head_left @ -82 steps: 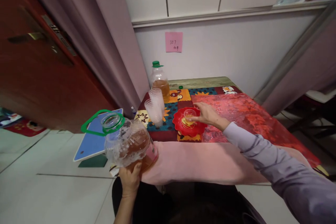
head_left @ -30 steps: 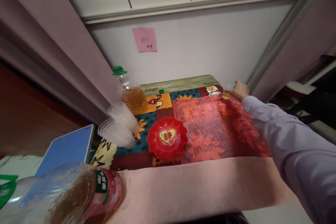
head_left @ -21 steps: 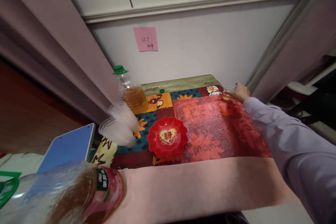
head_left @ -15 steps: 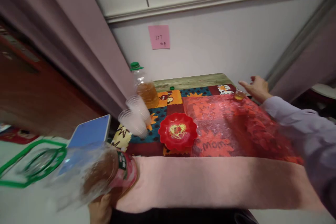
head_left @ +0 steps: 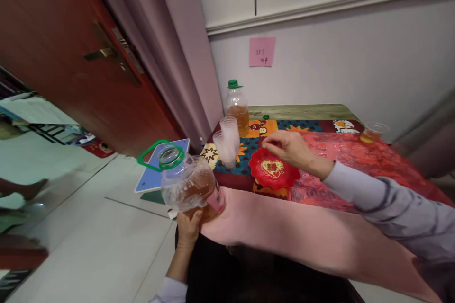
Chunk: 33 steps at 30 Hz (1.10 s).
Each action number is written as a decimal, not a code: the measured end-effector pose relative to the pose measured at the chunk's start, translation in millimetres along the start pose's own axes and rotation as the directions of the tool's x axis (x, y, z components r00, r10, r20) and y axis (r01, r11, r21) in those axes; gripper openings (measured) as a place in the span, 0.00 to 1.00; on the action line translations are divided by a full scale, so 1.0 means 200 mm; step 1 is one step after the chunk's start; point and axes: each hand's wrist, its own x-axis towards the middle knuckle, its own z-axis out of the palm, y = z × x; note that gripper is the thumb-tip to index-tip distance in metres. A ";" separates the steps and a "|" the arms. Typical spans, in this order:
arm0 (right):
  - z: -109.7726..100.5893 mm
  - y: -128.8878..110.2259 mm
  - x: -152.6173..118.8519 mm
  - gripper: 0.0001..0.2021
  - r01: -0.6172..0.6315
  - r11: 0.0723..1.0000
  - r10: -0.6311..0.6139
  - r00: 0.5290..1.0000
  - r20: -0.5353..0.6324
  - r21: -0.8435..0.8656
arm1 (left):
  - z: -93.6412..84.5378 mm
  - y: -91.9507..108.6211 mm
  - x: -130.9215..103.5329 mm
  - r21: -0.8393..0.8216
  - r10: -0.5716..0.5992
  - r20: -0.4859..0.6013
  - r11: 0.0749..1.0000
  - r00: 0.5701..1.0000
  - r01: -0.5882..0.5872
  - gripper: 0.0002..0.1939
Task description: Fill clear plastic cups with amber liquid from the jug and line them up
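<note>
My left hand (head_left: 188,228) grips a large clear bottle (head_left: 194,184) of amber liquid, tilted at the table's near left edge. Its mouth is uncapped, with a green handle ring (head_left: 145,156) around the neck. My right hand (head_left: 289,149) hangs over the upper right rim of a red scalloped plate (head_left: 265,175), thumb and fingers drawn together; whether anything is between them is too small to tell. Two stacks of clear plastic cups (head_left: 227,144) stand left of the plate. A cup with some amber liquid (head_left: 371,133) stands at the far right.
Behind the cups stands a second bottle (head_left: 239,116) with a green cap on. A small green cap (head_left: 266,117) lies at the table's back. A blue board (head_left: 152,177) is left of the table, near a brown door (head_left: 71,57). A person's foot (head_left: 26,188) shows far left.
My right hand has moved left from beside the far-right cup to above the red plate. The bottle in my left hand now stands more upright. The view has swung left.
</note>
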 end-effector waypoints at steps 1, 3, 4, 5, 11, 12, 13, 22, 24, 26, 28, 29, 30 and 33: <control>0.06 -0.06 0.04 0.07 0.038 0.999 -0.038 0.999 0.007 0.016 | 0.00 0.00 0.00 -0.006 0.002 0.005 1.000 1.000 -0.002 0.38; 0.16 -0.16 0.13 0.06 0.082 0.996 -0.083 0.996 0.031 0.020 | 0.01 0.01 -0.01 -0.019 0.008 0.004 1.000 1.000 -0.008 0.40; 0.19 -0.20 0.17 0.07 0.089 0.996 -0.089 0.995 0.054 0.007 | 0.02 0.01 -0.01 -0.029 0.008 -0.002 1.000 1.000 -0.008 0.41; 0.22 -0.24 0.22 0.08 0.086 0.996 -0.085 0.993 0.085 -0.016 | 0.02 0.02 -0.01 -0.043 0.004 -0.010 0.999 1.000 -0.005 0.42; 0.32 -0.40 0.40 0.15 0.070 0.960 0.026 0.942 0.334 -0.271 | 0.04 0.02 -0.02 -0.100 -0.020 -0.012 0.995 1.000 0.019 0.43; 0.33 -0.41 0.41 0.14 0.083 0.950 0.035 0.929 0.368 -0.302 | 0.04 0.02 -0.02 -0.099 -0.022 -0.015 0.995 1.000 0.021 0.44; 0.35 -0.41 0.42 0.14 0.097 0.942 0.039 0.919 0.393 -0.322 | 0.04 0.02 -0.02 -0.099 -0.026 -0.018 0.995 0.999 0.024 0.44; 0.38 -0.35 0.46 0.09 0.149 0.949 -0.036 0.926 0.375 -0.278 | 0.05 0.03 -0.03 -0.150 -0.064 -0.051 0.987 0.997 0.056 0.48; 0.39 -0.34 0.46 0.06 0.143 0.956 -0.048 0.938 0.342 -0.258 | 0.05 0.04 -0.03 -0.149 -0.068 -0.048 0.987 0.997 0.060 0.48; 0.39 -0.34 0.47 0.04 0.132 0.962 -0.054 0.951 0.303 -0.241 | 0.05 0.04 -0.03 -0.147 -0.069 -0.039 0.987 0.997 0.063 0.48; 0.37 -0.34 0.48 0.03 0.133 0.972 -0.087 0.970 0.226 -0.195 | 0.05 0.04 -0.03 -0.138 -0.067 -0.034 0.989 0.997 0.062 0.48; 0.34 -0.34 0.48 0.03 0.141 0.977 -0.115 0.980 0.164 -0.160 | 0.05 0.03 -0.03 -0.129 -0.067 -0.033 0.990 0.997 0.062 0.48; 0.30 -0.35 0.47 0.03 0.154 0.980 -0.144 0.986 0.089 -0.122 | 0.05 0.03 -0.03 -0.117 -0.068 -0.030 0.991 0.997 0.065 0.48; 0.15 -0.35 0.40 0.03 0.192 0.979 -0.200 0.972 -0.123 -0.071 | 0.04 0.02 -0.03 -0.085 -0.068 -0.015 0.994 0.998 0.066 0.48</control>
